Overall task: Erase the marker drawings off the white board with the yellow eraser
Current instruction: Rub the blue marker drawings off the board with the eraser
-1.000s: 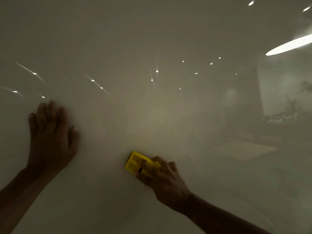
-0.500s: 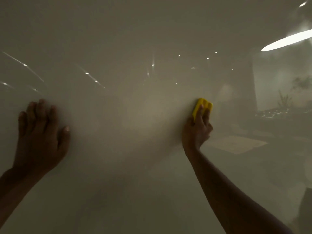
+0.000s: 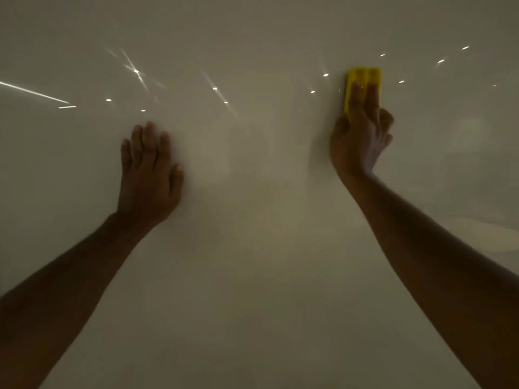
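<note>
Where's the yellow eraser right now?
Head view, upper right: the yellow eraser is pressed to the white board under the right hand, its fingers flat over it.

The glossy white board fills the view, bearing the flat left hand, the yellow eraser pressed under the right hand, and small light reflections.

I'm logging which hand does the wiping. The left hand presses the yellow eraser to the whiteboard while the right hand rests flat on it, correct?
Not quite: the hands are swapped. In the head view the right hand presses the yellow eraser to the whiteboard, and the left hand rests flat on it.
</note>
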A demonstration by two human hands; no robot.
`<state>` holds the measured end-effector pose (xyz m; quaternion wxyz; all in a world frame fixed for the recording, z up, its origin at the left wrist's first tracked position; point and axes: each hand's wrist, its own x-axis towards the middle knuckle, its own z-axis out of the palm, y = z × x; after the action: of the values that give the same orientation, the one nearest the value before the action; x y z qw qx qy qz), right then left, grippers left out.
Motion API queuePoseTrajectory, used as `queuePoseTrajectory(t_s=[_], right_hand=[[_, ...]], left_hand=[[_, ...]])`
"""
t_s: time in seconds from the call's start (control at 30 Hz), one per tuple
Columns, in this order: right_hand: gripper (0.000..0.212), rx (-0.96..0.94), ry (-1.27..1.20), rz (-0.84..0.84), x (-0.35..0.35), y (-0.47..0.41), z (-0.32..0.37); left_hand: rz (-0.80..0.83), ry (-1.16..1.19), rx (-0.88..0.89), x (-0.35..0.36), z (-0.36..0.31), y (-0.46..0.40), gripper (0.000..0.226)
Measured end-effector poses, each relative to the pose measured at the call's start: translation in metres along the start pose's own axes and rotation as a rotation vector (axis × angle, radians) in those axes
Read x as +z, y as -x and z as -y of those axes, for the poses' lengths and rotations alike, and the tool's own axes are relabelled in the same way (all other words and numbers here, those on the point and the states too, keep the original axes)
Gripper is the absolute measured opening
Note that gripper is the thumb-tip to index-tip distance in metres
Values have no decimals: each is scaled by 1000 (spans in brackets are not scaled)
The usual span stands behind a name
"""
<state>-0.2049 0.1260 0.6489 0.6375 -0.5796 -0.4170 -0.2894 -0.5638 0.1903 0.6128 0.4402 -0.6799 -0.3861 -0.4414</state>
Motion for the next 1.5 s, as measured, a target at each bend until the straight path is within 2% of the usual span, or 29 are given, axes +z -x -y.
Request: queuePoseTrajectory(t_s=[0.03,0.13,0.23,0.33,0.43,0.53,0.57,0.67,0.77,0.83,0.93,1.0,1.07,1.17,1.23,1.3,1.33,1.4,1.47,1.5], right_hand=[[70,-74,18,20,5,10,20],[67,-469,76,119,26,73,65],[81,-753,48,253,47,159,85],[86,-938,-11,408,55,235,73],[59,-1077,-71,569,48,296,40],[55,-1188,7,746,28,336,-5],[53,-1201,23,752,19,341,-19],[48,-1129,-31,672,-1,318,-50],[41,-917,-114,569,-9,254,-57],[48,-691,-47,382,-12,214,-66],[57,-205,48,102,-11,193,-84],[58,-49,60,-1,-3,210,-90],[55,-114,46,22,4,243,-90],[44,-437,-28,300,5,309,-109],[57,-694,21,518,-9,343,-138],[69,-875,74,619,-24,343,-179],[69,-880,79,638,-30,334,-197],[60,-732,84,625,-47,307,-223],[45,-563,104,524,-62,284,-254],[45,-476,104,471,-70,275,-271]], left_hand=[[6,-2,-16,-2,11,3,61],[14,-11,-45,-7,40,16,61],[36,-4,-55,-13,59,29,61],[61,6,-61,-17,72,43,61],[78,28,-50,-17,77,55,61],[79,55,-29,-11,73,66,61],[76,61,-21,-8,69,70,61],[54,87,28,2,53,80,60],[35,100,65,11,32,86,60],[29,115,71,17,17,88,61],[28,113,68,23,1,88,61],[35,121,70,28,-12,88,61],[38,125,80,31,-28,88,61],[63,142,82,37,-60,89,62],[74,141,74,42,-84,90,62],[81,144,70,48,-109,88,63],[82,149,77,51,-120,87,62],[93,163,100,57,-146,87,62],[112,178,110,61,-174,90,62],[128,186,112,63,-191,92,62]])
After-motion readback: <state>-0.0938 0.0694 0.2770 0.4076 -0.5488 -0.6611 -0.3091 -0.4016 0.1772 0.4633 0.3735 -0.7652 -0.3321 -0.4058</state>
